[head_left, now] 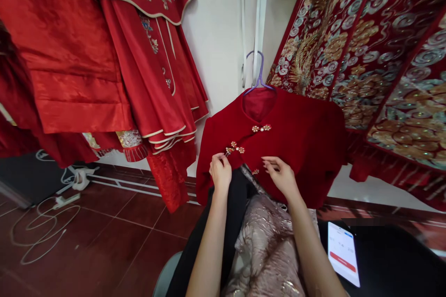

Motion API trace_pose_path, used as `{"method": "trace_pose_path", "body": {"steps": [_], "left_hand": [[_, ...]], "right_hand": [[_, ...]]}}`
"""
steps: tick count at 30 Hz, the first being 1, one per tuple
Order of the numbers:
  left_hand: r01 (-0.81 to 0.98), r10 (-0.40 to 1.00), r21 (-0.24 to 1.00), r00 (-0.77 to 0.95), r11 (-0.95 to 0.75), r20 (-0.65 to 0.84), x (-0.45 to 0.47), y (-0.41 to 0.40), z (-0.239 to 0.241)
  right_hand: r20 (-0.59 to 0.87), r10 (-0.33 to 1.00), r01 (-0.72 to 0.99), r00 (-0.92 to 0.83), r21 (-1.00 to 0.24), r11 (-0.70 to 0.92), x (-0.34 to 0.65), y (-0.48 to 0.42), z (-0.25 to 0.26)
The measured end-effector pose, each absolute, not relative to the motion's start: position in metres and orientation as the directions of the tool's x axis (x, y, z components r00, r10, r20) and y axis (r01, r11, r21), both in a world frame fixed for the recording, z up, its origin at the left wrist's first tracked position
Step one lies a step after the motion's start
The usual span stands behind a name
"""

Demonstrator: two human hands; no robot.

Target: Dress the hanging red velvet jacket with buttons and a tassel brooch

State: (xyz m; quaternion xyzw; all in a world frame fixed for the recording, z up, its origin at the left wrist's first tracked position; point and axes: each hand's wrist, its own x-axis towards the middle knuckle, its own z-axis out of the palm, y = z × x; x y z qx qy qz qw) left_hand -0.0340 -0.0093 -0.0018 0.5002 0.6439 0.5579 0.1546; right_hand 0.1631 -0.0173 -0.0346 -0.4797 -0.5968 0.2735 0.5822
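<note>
A short dark-red velvet jacket [306, 134] hangs in front of me on a purple hanger [260, 72]. Its front carries gold flower-shaped fasteners with pearl-like beads: an upper fastener [261, 128], a middle fastener [235, 147] and a lower flower piece [255, 171]. My left hand [220, 174] pinches the jacket's front just beside the middle fastener, its fingertips closed. To the right of the lower flower piece is my right hand [281, 177], thumb and fingers drawn together close to the velvet. Whatever lies between those fingertips is too small to make out.
Red garments [146, 69] hang at left; a heavily embroidered garment [369, 55] hangs at right. A shiny pinkish-grey cloth [268, 246] covers my lap. A lit phone [343, 253] rests on black fabric at right. White cables [45, 222] lie on the tiled floor.
</note>
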Motion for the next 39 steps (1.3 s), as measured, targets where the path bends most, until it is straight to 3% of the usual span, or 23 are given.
{"method": "trace_pose_path", "body": {"steps": [3,8,13,19,24,27,32,39], "left_hand": [[0.363,0.856,0.923,-0.431,-0.123,0.284,-0.043,-0.009,-0.009],[0.294,0.870,0.927,-0.363,-0.232,0.333,-0.055,-0.007,-0.025],[0.427,0.910,0.847,-0.114,-0.318,0.399,-0.051,-0.014,-0.025],[0.652,0.921,0.738,-0.161,-0.171,0.355,-0.043,-0.027,-0.012],[0.615,0.890,0.745,-0.147,-0.259,0.431,-0.045,-0.026,-0.017],[0.524,0.874,0.782,-0.136,-0.337,0.467,-0.046,-0.024,-0.019],[0.489,0.867,0.782,-0.097,-0.386,0.488,-0.039,-0.031,-0.011],[0.622,0.841,0.678,-0.056,-0.392,0.538,-0.026,-0.040,-0.005]], "right_hand": [[0.429,0.896,0.268,0.113,-0.882,0.389,0.160,-0.010,-0.045],[0.443,0.892,0.220,0.087,-0.882,0.416,0.145,-0.003,-0.053],[0.488,0.872,0.442,-0.013,-0.780,0.443,0.144,-0.005,-0.056],[0.485,0.874,0.482,-0.028,-0.760,0.436,0.144,-0.011,-0.048],[0.535,0.845,0.528,0.015,-0.722,0.447,0.142,-0.009,-0.050],[0.478,0.878,0.485,0.036,-0.776,0.403,0.142,-0.012,-0.045],[0.355,0.932,0.237,-0.067,-0.902,0.361,0.136,-0.030,-0.018],[0.477,0.877,0.274,0.049,-0.851,0.448,0.112,-0.038,-0.010]]}}
